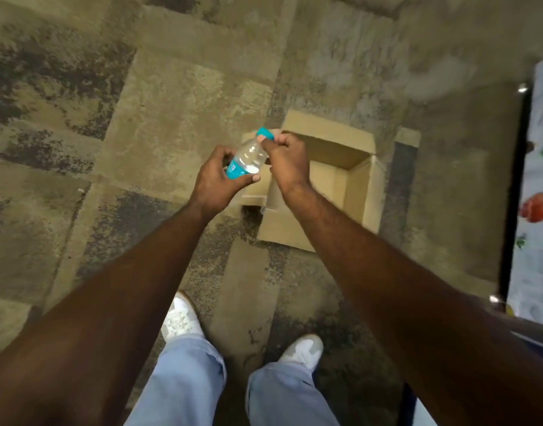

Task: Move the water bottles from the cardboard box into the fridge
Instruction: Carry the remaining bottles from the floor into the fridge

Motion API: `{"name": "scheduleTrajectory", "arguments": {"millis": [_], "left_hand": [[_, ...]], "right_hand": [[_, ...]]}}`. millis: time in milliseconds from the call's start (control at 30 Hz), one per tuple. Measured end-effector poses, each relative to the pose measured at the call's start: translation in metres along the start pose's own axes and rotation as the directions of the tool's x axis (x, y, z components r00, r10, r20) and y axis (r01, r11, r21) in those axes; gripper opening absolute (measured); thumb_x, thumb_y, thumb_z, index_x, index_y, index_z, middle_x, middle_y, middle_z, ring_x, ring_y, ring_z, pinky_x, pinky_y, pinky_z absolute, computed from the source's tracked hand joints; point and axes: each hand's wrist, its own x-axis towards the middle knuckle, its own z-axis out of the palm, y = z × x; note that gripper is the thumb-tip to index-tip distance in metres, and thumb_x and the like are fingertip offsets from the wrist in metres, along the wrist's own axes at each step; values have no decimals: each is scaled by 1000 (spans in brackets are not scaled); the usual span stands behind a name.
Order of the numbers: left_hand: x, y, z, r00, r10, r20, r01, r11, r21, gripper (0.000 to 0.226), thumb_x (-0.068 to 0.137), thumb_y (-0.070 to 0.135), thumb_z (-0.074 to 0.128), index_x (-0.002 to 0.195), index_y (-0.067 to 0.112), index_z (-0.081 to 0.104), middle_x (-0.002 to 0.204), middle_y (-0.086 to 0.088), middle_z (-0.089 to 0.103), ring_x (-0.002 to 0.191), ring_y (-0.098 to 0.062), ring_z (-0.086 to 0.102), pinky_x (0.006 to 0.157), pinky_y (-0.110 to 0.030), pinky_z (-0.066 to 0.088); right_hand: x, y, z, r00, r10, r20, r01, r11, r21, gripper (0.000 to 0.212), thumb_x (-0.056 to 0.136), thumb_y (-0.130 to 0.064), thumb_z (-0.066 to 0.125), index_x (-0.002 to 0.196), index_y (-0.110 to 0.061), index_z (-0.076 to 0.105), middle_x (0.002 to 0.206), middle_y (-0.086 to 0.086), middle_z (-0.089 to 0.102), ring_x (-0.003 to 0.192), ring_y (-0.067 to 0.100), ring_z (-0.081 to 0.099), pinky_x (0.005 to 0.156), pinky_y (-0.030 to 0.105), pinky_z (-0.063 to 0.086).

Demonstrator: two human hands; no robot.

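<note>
The floor (178, 96) is worn and mottled, tan patches broken by dark speckled stains, laid in large squares with faint seams, and it stretches broad and bare beyond and to the left of the left hand (216, 182). Both bare forearms reach forward over it. The left hand curls round the lower body of a water bottle (248, 156), thumb on the near side across the turquoise label, fingers wrapped behind. The right hand (287, 162) pinches the bottle's turquoise cap end between curled fingers and thumb, so the bottle lies tilted between the two hands, cap pointing away and up. The bottle is clear smooth plastic, held in the air above the near-left corner of the cardboard box (347, 179). That box sits on the floor just beyond and under the right hand, open-topped, its flaps folded outward, plain matte brown walls with sharp creased edges; the part of its inside that shows holds no bottles. Far to the right of the right hand a dark upright edge borders a white panel (537, 192) printed with fruit and leaves. Below the forearms, light blue trouser legs and white shoes (304, 348) stand on the floor
</note>
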Motion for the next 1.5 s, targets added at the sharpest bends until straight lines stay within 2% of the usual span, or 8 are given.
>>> {"name": "scheduleTrajectory", "arguments": {"millis": [167,400,633,733,967,1167,1367,1500], "left_hand": [[-29,53,37,985,-79,156,102,984,-148,37,84,20,81,112,5,63,103,-16,72,83,-19,71,68,-30,60],[-75,122,108,865,-95,493,238,942,-236,34,102,25,55,127,2,59,105,-27,71,70,-29,72,61,-33,58],[-127,166,190,757,-70,650,243,953,-181,42,109,28,40,127,-7,54,100,-28,64,64,-25,67,54,-30,58],[-151,182,223,612,-28,790,258,952,-166,53,103,42,47,127,-5,56,92,-26,67,61,-29,67,56,-34,58],[-212,232,285,261,-7,965,253,965,-61,60,96,56,45,116,2,62,87,-30,66,58,-32,68,56,-35,58],[-283,274,321,92,-16,996,141,990,3,55,98,50,43,116,1,57,81,-24,67,58,-30,67,57,-36,59],[-349,304,347,101,111,989,-109,989,-99,62,93,52,53,115,-6,59,97,-22,70,83,-23,69,72,-33,57],[-398,327,367,52,169,984,-150,976,-160,61,88,59,53,103,1,65,86,-19,69,76,-25,67,70,-44,55]], "right_hand": [[-36,-5,-71,985,124,123,-150,962,230,29,97,-24,64,120,-6,63,109,7,71,89,13,64,65,16,45],[-78,18,-173,986,141,86,-165,867,470,26,101,-36,56,116,-19,68,115,9,73,103,24,66,92,40,49],[-133,42,-258,966,222,-131,-73,722,689,30,100,-30,57,125,-15,64,112,9,73,93,17,66,76,31,52],[-163,50,-298,951,244,-188,-23,665,746,35,101,-30,56,131,-11,60,105,11,71,81,15,65,59,25,48],[-241,59,-382,883,248,-400,160,641,751,48,90,-42,62,125,-9,65,126,29,62,91,29,59,51,29,42],[-320,59,-428,728,265,-633,342,660,670,26,99,-26,60,120,-13,68,118,16,70,104,22,67,91,36,53],[-390,52,-458,434,302,-848,465,732,499,20,95,-6,63,114,0,68,99,6,73,91,12,67,79,22,53],[-427,47,-481,235,307,-922,485,785,385,11,92,-6,68,100,-12,72,91,-2,74,86,10,67,79,24,52]]}}
